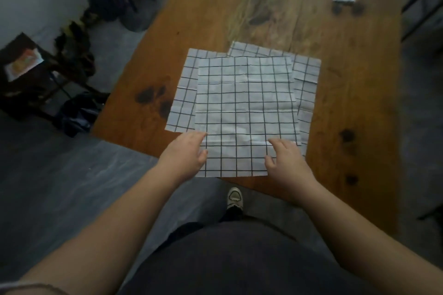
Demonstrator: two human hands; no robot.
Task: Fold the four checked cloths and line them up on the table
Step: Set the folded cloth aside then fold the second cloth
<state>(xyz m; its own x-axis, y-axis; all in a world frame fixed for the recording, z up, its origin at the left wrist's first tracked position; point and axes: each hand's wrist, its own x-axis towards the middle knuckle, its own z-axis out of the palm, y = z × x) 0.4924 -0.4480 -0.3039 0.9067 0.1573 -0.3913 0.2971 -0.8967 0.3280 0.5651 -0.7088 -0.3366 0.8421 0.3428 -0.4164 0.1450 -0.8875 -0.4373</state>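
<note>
Checked cloths between both hands

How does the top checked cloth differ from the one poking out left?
The top checked cloth is fully exposed; the left cloth shows only a strip. It reaches nearer the person, with left hand and right hand at its near edge; the left cloth stops farther back. Both are unfolded, white with black grid.
</note>
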